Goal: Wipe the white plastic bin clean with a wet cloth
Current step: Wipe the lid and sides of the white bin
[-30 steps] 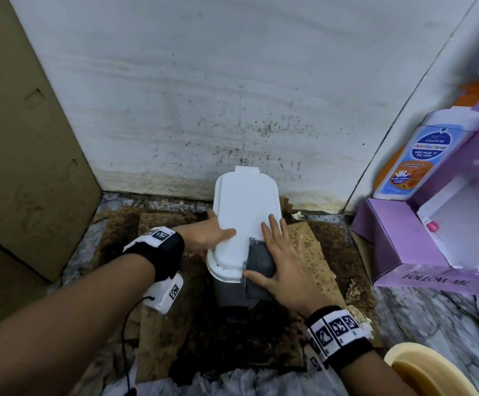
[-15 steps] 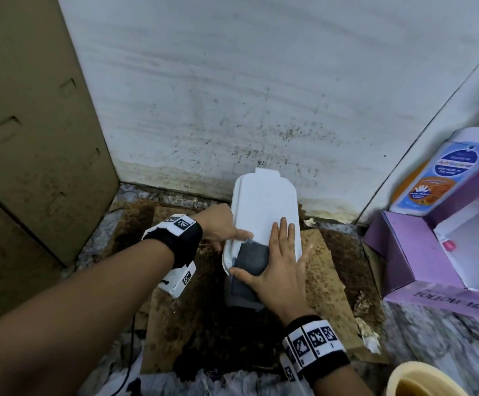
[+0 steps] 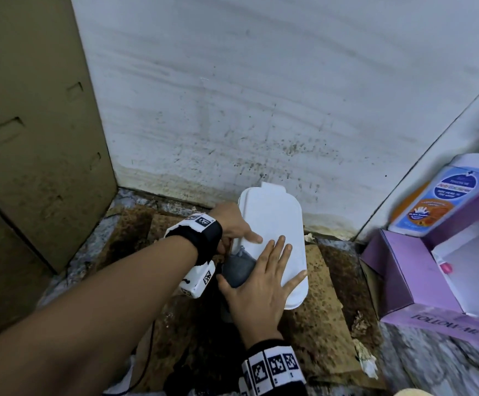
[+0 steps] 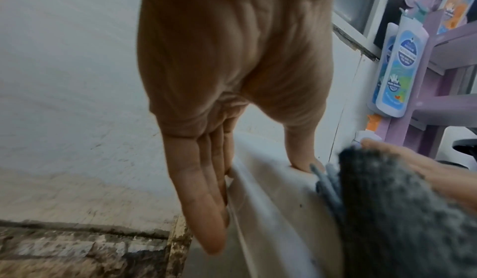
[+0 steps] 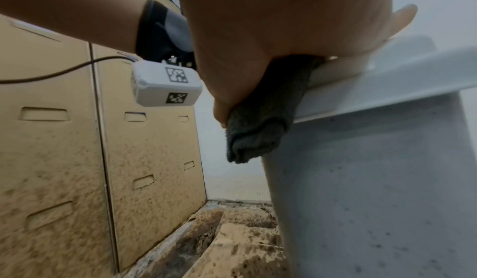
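Since the earlier frame, right hand (image 3: 264, 284) and grey cloth (image 3: 236, 270) have slid to the lid's near-left edge, fingers flat and spread, pressing the cloth down. Left hand (image 3: 234, 224) steadies the white plastic bin (image 3: 275, 232), fingers straight along its left rim, thumb on the lid. Bin stands on stained cardboard (image 3: 318, 324) against the far wall (image 3: 261, 95); a purple box (image 3: 421, 281) lies right.

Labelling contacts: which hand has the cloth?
The right hand: it presses the grey cloth flat on the bin lid. The left hand only steadies the lid's edge.
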